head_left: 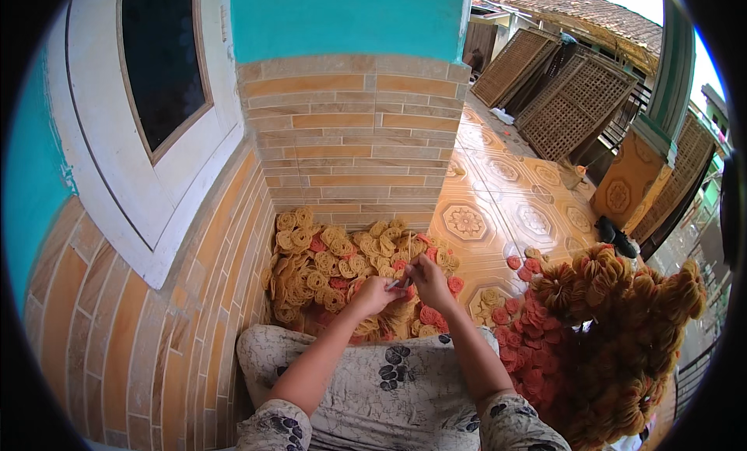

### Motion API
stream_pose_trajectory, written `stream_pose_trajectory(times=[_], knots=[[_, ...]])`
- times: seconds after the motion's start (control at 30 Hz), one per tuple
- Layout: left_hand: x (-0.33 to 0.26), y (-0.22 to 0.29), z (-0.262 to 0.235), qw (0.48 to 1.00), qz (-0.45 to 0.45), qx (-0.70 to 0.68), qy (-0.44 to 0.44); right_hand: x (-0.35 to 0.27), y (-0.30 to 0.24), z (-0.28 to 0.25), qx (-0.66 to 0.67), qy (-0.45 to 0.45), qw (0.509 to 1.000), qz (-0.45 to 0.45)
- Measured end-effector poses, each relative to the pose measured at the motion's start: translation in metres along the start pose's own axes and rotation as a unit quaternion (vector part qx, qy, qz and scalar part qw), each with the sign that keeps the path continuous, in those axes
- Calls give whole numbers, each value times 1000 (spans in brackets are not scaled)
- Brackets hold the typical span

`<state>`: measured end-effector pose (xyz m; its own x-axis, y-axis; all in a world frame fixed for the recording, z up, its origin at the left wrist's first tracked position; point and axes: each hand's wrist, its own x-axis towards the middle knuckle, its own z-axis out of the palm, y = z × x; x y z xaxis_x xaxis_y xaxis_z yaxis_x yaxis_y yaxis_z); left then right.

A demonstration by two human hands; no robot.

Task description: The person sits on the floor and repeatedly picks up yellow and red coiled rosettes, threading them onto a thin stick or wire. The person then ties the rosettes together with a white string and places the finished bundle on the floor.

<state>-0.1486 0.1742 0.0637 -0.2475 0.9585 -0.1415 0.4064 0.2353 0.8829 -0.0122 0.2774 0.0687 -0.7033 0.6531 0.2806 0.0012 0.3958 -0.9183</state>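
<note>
My left hand (375, 294) and my right hand (428, 281) meet above a heap of round, coiled yellow crackers (327, 266) on the floor by the brick wall. Both hands pinch a thin pale strip (408, 252) that rises between them, with a small dark piece at the fingertips. Red crackers (455, 284) lie mixed into the heap close to my right hand. My lap, covered in pale cloth with dark flowers (389, 377), fills the foreground below my forearms.
At right stands a large bundle of strung yellow crackers (630, 326) above a spread of red ones (529, 338). A tiled brick pillar (350, 140) and a white window frame (148, 186) rise ahead and left. Lattice panels (572, 101) lean beyond the patterned floor tiles (498, 194).
</note>
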Motion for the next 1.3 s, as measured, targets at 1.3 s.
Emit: stream_pose_trajectory(times=[1.3], knots=[[29, -52, 30, 988, 90, 13, 124, -2, 116, -77, -442, 86, 850, 275]])
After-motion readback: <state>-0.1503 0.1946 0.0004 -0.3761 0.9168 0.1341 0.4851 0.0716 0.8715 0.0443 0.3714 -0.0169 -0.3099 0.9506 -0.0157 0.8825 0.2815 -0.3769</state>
